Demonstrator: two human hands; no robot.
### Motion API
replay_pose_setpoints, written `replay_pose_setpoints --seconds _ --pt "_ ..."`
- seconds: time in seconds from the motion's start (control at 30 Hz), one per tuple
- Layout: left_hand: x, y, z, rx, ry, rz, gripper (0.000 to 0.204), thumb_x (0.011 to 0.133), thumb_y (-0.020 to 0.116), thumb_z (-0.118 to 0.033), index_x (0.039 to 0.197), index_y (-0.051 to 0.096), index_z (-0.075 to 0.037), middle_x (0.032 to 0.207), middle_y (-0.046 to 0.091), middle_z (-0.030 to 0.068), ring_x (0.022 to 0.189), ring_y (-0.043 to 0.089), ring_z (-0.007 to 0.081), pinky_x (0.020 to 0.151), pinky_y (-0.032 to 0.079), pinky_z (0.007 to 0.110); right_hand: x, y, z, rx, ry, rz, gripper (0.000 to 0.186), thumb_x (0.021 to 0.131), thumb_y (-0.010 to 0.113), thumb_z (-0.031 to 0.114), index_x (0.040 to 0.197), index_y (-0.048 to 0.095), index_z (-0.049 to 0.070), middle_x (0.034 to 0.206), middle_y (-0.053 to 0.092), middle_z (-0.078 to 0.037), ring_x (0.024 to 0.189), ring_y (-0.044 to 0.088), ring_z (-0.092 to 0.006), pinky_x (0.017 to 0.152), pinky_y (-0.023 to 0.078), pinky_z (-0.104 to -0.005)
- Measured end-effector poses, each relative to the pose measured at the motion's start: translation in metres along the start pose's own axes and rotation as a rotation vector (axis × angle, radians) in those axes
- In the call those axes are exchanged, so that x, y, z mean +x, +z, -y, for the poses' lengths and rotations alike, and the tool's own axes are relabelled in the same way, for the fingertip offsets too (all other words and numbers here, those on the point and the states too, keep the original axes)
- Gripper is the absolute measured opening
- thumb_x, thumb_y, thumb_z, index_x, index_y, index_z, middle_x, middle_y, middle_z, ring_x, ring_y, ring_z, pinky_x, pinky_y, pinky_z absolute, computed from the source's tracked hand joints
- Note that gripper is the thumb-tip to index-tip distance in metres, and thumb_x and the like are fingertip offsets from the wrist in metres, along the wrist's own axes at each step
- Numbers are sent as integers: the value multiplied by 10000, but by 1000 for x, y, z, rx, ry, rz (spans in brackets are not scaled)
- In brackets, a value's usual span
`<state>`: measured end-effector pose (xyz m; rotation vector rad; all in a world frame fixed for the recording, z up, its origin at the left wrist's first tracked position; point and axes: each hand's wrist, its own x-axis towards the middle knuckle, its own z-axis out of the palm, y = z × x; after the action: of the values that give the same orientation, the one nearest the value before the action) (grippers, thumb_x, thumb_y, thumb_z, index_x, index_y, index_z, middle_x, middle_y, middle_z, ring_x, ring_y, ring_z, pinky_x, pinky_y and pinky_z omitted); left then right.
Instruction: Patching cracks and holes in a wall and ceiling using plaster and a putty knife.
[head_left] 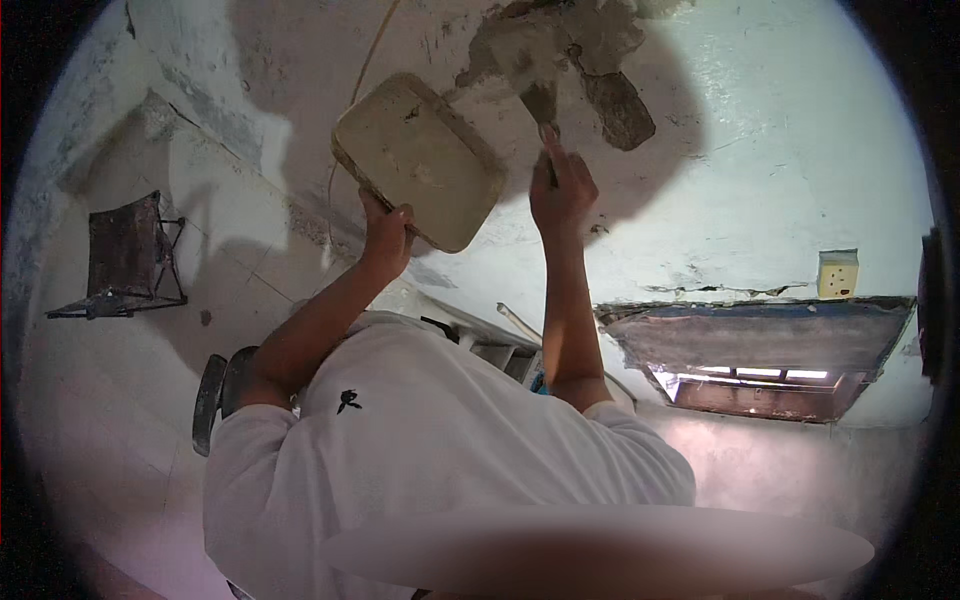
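Note:
My left hand (pixel 388 235) grips the lower left rim of a shallow tan tray (pixel 420 165) with rounded corners, held tilted beside the wall. In my right hand (pixel 563 195) is a putty knife (pixel 540 108), its handle wrapped by my fingers and the index finger stretched along it toward the blade. The blade points up at a patch of wet-looking grey plaster (pixel 560 45) on the white wall, and its tip appears to touch the patch. Just right of the blade, a darker rough hollow (pixel 622 112) shows in the wall surface.
A ladder (pixel 490 350) stands close below my arms, partly hidden by my body. At the left, a dark folding stool (pixel 125 255) is on the tiled floor. A yellowish socket box (pixel 838 274) sits above a framed opening (pixel 760 345) at right. A thin cable (pixel 375 50) runs behind the tray.

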<state>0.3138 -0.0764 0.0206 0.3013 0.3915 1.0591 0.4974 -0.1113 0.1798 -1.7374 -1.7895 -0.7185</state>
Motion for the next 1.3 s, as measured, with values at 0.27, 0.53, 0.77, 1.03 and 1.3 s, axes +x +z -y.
replay_pose_setpoints --seconds 0.27,0.53,0.77,1.03,1.3 --pt "1 -5 7 12 11 5 812 740 498 17 1421 132 -231 1303 327 103 1216 401 251 1055 397 439 4 8 -7 -350 -100 17 440 791 668 21 1186 685 213 690 562 -30 512 561 -167 445 468 -319" --pt "-10 -7 -5 140 -3 -118 642 735 484 49 1300 246 -140 1196 377 101 1069 470 233 897 462 391 -62 -29 -26 811 369 -13 472 850 640 44 1312 544 61 650 527 -15 508 466 -83 460 386 -265" --pt "-31 -9 -6 32 -53 -59 749 704 485 50 1387 254 -149 1160 430 76 948 488 194 823 466 343 -81 -28 9 2059 888 159 356 992 464 222 1339 437 146 645 465 -33 443 418 -84 406 351 -221" --pt "-46 3 -40 255 -91 -67 798 691 465 -19 1452 244 -111 1213 478 92 1073 503 210 955 439 398 -95 -31 13 2564 776 236 374 1002 437 232 1353 402 108 767 455 -45 419 348 -66 359 324 -198" --pt "-26 31 -108 557 -234 0 842 668 507 -155 1468 266 -57 1308 478 138 1195 496 270 1005 439 403 -108 -57 2 2290 726 110 464 930 550 156 1353 384 64 754 454 -59 424 371 -76 356 329 -202"
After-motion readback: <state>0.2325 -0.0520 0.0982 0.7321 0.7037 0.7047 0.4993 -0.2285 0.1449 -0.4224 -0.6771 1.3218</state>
